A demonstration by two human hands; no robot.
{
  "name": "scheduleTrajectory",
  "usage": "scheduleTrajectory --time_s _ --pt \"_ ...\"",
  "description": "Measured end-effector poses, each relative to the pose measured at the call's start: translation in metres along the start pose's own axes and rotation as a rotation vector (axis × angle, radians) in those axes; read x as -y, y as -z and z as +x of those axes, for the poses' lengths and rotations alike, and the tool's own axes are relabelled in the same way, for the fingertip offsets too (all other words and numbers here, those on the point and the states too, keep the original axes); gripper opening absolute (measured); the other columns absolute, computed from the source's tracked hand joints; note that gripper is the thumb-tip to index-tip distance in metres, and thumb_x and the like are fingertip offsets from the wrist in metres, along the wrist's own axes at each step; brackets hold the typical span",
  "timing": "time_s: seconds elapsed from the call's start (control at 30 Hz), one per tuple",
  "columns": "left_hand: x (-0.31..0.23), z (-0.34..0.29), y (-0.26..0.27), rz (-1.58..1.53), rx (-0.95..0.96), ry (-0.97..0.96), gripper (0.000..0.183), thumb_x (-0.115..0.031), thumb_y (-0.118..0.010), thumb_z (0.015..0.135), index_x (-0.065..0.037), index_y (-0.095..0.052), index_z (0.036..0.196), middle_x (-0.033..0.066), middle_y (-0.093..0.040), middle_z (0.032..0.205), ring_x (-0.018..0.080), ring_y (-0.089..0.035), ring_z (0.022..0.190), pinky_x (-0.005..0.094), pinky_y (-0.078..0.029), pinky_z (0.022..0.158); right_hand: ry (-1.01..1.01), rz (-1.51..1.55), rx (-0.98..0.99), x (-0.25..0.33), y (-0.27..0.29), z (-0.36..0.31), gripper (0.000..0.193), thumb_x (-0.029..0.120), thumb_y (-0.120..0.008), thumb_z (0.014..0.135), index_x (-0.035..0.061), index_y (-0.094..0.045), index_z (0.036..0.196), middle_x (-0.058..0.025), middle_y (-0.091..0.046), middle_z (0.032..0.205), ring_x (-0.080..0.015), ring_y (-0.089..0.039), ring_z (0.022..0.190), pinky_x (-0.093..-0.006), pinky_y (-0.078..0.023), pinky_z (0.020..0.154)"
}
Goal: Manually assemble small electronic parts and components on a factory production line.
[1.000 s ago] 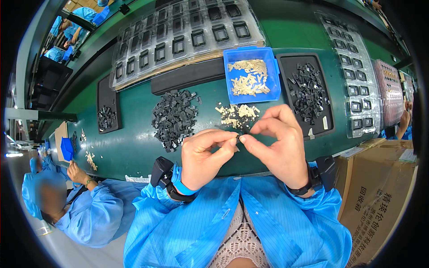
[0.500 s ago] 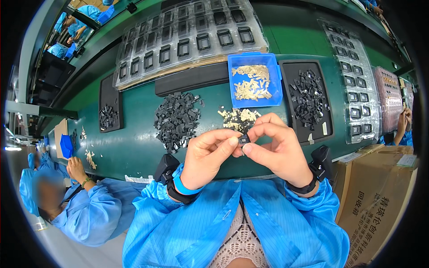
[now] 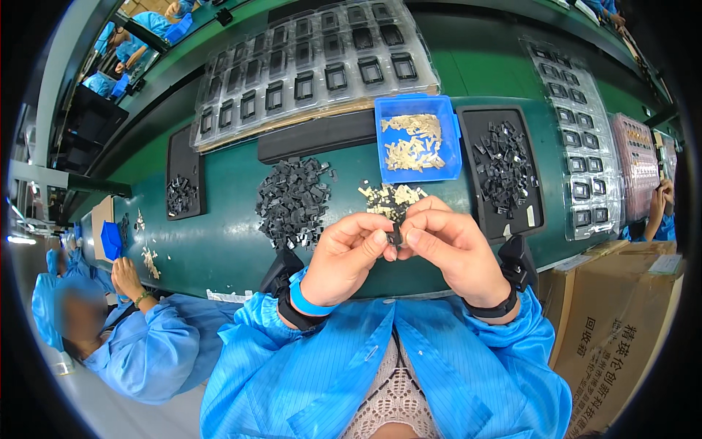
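A small black plastic part (image 3: pixel 395 235) is pinched between the fingertips of both hands, above the green table's near edge. My left hand (image 3: pixel 349 252) grips its left side with thumb and fingers closed. From the right, my right hand (image 3: pixel 447 245) holds it between thumb and forefinger. The fingers cover most of the part, so its shape is only partly visible. Just beyond the fingertips lies a small heap of cream and black pieces (image 3: pixel 391 199). To the left is a larger pile of black parts (image 3: pixel 292 201).
A blue bin (image 3: pixel 417 174) holds cream strips. Black trays (image 3: pixel 537 183) (image 3: pixel 191 157) with black parts stand either side. Clear blister trays (image 3: pixel 314 95) with black frames lie at the back, others at right. A cardboard box (image 3: pixel 621 322) stands right; a co-worker (image 3: pixel 153 329) sits left.
The black part has turned between my fingertips and now stands more upright. My right hand has shifted slightly, its fingers closing in nearer the left hand. The view has tilted a little.
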State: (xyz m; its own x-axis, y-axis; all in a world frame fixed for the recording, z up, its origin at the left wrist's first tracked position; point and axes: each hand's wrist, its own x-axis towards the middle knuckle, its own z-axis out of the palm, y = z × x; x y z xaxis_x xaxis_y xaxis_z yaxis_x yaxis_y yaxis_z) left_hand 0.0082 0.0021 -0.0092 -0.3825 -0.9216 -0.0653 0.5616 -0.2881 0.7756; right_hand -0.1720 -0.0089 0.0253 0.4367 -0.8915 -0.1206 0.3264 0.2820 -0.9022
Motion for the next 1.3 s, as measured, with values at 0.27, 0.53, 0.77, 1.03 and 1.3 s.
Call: scheduleTrajectory --time_s 0.27,0.53,0.77,1.03,1.3 --pt "0.004 0.002 0.002 -0.137 0.032 0.007 0.018 -0.008 -0.053 0.092 -0.003 -0.057 0.11 0.0067 -0.061 0.092 0.0137 -0.058 0.082 0.0282 -0.048 0.077 0.256 -0.321 -0.058 -0.007 0.001 0.001 0.009 0.003 -0.056 0.088 -0.0034 -0.062 0.089 -0.0047 -0.044 0.097 -0.0111 -0.053 0.091 -0.0238 -0.049 0.075" --pt "0.006 -0.001 -0.008 -0.057 -0.089 -0.038 0.018 -0.007 -0.053 0.093 -0.001 -0.058 0.109 0.0076 -0.062 0.089 0.0149 -0.059 0.082 0.0276 -0.049 0.076 0.243 -0.151 -0.139 -0.007 -0.012 0.004 0.008 0.001 -0.06 0.087 -0.0062 -0.06 0.088 -0.0048 -0.043 0.094 -0.0118 -0.059 0.078 -0.0236 -0.05 0.07" --pt "0.005 -0.006 -0.022 0.17 -0.207 -0.151 0.018 -0.006 -0.052 0.093 0.002 -0.058 0.109 0.0079 -0.063 0.086 0.0139 -0.059 0.077 0.0267 -0.05 0.072 0.386 -0.463 -0.334 -0.023 -0.017 0.007 0.009 0.005 -0.066 0.082 -0.0028 -0.061 0.084 -0.0078 -0.048 0.09 -0.0157 -0.056 0.078 -0.0265 -0.047 0.066" --pt "0.0 -0.005 -0.021 -0.027 -0.242 -0.013 0.02 -0.009 -0.053 0.093 0.001 -0.059 0.11 0.0089 -0.063 0.087 0.0142 -0.059 0.075 0.0273 -0.05 0.068 0.329 -0.357 -0.285 -0.02 -0.015 0.007 0.008 0.003 -0.066 0.077 -0.0017 -0.062 0.082 -0.0081 -0.051 0.09 -0.0168 -0.056 0.081 -0.0276 -0.046 0.071" --pt "-0.003 -0.002 -0.014 -0.107 -0.181 0.043 0.02 -0.009 -0.054 0.093 0.001 -0.06 0.109 0.0097 -0.064 0.09 0.0148 -0.059 0.076 0.0275 -0.05 0.069 0.218 -0.22 -0.206 -0.01 -0.007 0.007 0.006 0.003 -0.062 0.083 -0.0016 -0.065 0.086 -0.0071 -0.052 0.093 -0.0138 -0.055 0.084 -0.0254 -0.045 0.073"
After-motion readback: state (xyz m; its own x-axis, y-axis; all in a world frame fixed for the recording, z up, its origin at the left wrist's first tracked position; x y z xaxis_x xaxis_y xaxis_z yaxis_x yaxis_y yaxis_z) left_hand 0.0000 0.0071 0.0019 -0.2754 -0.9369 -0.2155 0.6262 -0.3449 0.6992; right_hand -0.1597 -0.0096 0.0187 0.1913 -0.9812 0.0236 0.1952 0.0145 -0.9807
